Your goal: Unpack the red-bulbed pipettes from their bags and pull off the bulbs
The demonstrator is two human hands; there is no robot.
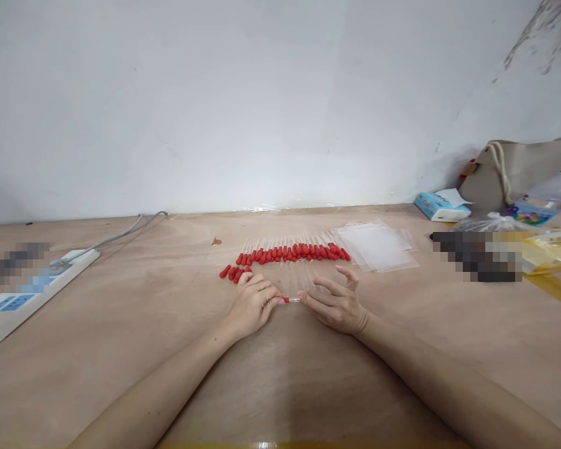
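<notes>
Between my two hands lies a clear glass dropper tube (pixel 294 300) with a red rubber bulb (pixel 287 300) at its left end. My left hand (pixel 257 304) pinches the bulb, most of which its fingers hide. The thumb and index finger of my right hand (pixel 337 307) are closed on the tube; its other fingers are raised. Beyond them runs a row of droppers with red bulbs (pixel 292 252), their thin tips toward the wall. Several bare glass tubes (pixel 295 279) lie between that row and my hands. A few loose red bulbs (pixel 234 272) lie just past my left hand.
Clear plastic bags (pixel 376 246) lie flat right of the row. At the back right are a blue tissue pack (pixel 442 206), a beige bag (pixel 533 171) and a plastic bottle (pixel 554 193). A white power strip (pixel 42 293) with a grey cable sits at left. A wall closes off the back.
</notes>
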